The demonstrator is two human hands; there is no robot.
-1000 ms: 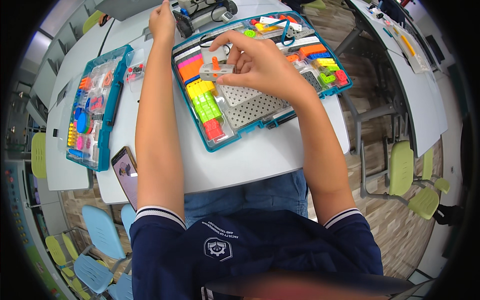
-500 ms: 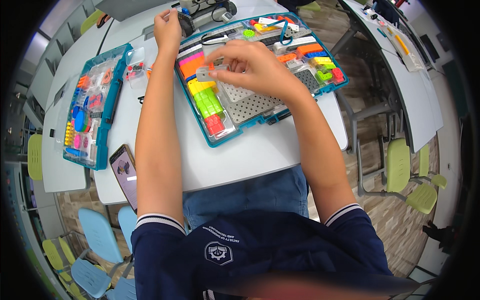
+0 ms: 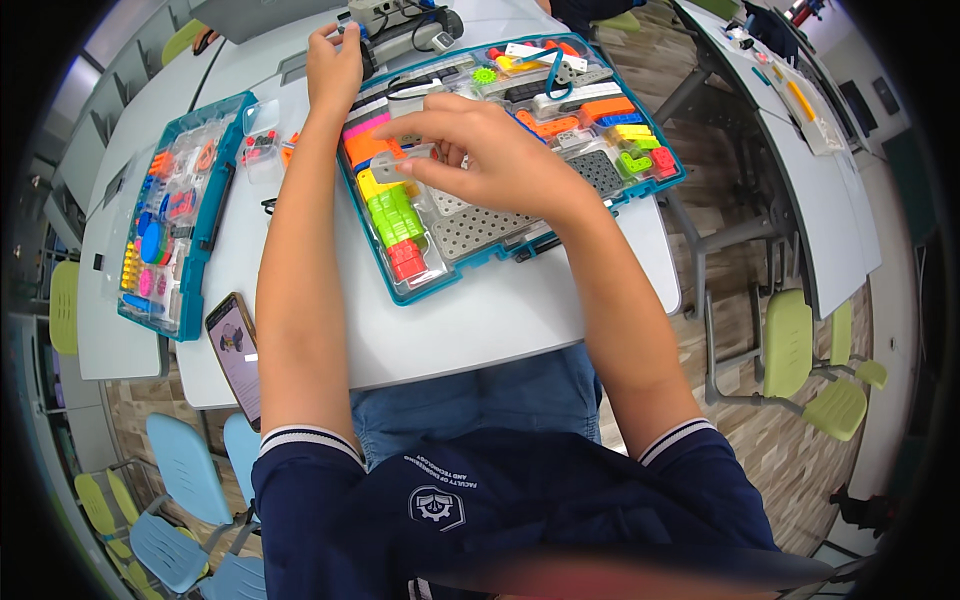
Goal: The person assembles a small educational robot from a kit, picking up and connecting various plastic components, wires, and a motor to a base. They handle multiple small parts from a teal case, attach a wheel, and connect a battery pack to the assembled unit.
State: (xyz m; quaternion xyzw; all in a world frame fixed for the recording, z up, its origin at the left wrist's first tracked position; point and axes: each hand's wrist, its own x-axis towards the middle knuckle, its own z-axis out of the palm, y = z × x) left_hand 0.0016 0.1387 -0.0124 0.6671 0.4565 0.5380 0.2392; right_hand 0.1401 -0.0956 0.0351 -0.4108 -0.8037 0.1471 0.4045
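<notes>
My left hand point(image 3: 335, 70) is at the far side of the table with its fingers closed on the near left end of a wheeled model point(image 3: 410, 35) in grey and black; part of its grip is hidden. Over the open teal parts case point(image 3: 420, 293), my right hand point(image 3: 490, 155) pinches a small grey building piece point(image 3: 388, 170) between thumb and fingers. Below that piece lie orange, yellow, green and red blocks point(image 3: 395, 215) in a clear compartment. Grey perforated plates point(image 3: 485, 230) fill the middle of the case.
A second teal case point(image 3: 205, 235) with colourful parts lies at the left. Between the cases is a small clear box point(image 3: 262, 160). A phone point(image 3: 235, 355) rests at the table's near left edge. Blue chairs point(image 3: 190, 465) and green chairs point(image 3: 790, 345) stand around.
The whole view has shifted a little, so the table and cases appear further left. My right hand has dipped slightly with the grey piece still pinched. My left hand stays at the wheeled model.
</notes>
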